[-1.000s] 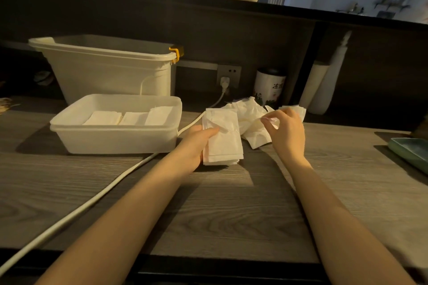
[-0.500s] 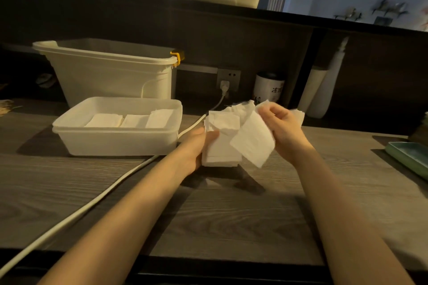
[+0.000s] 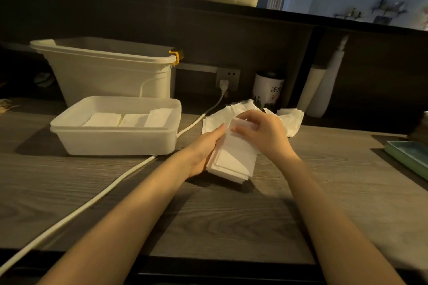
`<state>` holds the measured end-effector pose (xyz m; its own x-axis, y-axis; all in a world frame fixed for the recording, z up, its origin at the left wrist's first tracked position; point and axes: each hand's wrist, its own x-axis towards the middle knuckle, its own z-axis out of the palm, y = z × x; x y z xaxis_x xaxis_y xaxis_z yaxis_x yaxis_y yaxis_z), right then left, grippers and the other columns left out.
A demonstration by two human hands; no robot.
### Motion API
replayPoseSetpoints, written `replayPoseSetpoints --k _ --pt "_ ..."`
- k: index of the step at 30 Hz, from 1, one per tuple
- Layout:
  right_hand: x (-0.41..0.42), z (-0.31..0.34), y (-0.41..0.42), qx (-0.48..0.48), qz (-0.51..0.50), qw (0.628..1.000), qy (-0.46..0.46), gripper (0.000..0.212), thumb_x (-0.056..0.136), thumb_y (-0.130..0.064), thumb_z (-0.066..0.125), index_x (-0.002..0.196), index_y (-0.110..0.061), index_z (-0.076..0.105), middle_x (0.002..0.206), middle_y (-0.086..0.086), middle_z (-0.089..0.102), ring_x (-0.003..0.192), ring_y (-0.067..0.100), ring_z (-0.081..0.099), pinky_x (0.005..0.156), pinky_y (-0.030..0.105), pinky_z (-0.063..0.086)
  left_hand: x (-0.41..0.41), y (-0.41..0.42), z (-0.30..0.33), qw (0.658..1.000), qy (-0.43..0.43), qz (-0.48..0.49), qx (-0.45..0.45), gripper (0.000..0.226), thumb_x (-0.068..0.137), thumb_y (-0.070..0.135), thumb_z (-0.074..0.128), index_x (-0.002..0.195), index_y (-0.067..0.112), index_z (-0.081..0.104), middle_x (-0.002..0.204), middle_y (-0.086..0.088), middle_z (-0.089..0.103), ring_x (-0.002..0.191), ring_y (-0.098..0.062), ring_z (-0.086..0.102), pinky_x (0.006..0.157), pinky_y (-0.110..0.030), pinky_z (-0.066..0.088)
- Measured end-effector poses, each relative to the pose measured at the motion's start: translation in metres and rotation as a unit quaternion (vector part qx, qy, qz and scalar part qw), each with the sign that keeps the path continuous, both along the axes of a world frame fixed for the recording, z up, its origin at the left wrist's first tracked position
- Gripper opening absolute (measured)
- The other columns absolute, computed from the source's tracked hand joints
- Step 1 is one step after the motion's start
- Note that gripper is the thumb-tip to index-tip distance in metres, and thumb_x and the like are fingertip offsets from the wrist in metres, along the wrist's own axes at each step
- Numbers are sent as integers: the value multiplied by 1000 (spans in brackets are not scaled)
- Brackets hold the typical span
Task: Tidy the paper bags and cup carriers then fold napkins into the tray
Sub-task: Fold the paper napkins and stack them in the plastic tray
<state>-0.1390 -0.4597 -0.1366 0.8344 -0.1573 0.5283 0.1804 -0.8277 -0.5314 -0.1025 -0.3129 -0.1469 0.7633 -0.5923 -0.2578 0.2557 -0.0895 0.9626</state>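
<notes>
We see the left hand (image 3: 203, 148) gripping a stack of folded white paper napkins (image 3: 231, 159) from its left side, stack resting on the grey wood-grain bench (image 3: 231, 220). Right hand (image 3: 261, 134) pinches the top napkin at the stack's upper edge, fingers curled. Loose white napkins (image 3: 289, 120) lie just behind the hands. White rectangular plastic tray (image 3: 115, 139) sits to the left, three folded napkins (image 3: 129, 119) inside in a row. White power cable (image 3: 92, 201) runs across the bench beside the tray.
</notes>
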Motion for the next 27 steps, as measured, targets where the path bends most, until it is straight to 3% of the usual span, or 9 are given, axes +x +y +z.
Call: replayPoseSetpoints --k 2,5,10,14,19,27 --pt "2 -2 1 -4 1 1000 -7 24 86 -31 66 108 -22 66 97 -14 59 88 1 51 68 9 35 -1 0 0 999 -33 -17 15 31 93 44 46 116 24 52 106 -3 66 99 -19 63 87 -33 50" --pt "4 -2 -1 2 -15 1000 -23 26 89 -30 62 112 -20 62 97 -14 56 83 0 49 64 9 34 -3 1 0 996 -79 -13 41 37 91 22 56 127 18 46 102 2 62 93 -13 61 78 -27 51" --pt "5 -8 -32 12 -96 991 -88 19 92 -27 58 107 -18 64 100 -9 57 85 5 52 67 16 38 1 -1 -2 994 -85 72 2 47 92 17 54 137 19 39 127 -3 54 111 -20 55 93 -40 47" --pt "8 -23 -51 -77 -170 982 -23 20 90 -30 62 107 -20 65 104 -3 59 94 15 55 69 28 42 5 1 -3 986 -80 141 -32 45 94 17 52 137 19 40 128 -3 54 101 -15 54 81 -34 48" --pt "13 -34 -54 -150 -187 969 57 28 87 -31 65 114 -23 62 120 3 57 109 22 51 84 33 44 9 4 -7 982 -81 161 -48 41 94 17 51 134 20 43 125 -3 56 100 -16 55 76 -32 49" --pt "24 -41 -50 -125 -211 968 42 21 89 -28 62 109 -22 65 117 4 57 105 23 52 83 35 43 12 4 -8 983 -87 162 -22 44 94 19 52 136 20 40 129 -4 54 113 -21 55 89 -37 48"
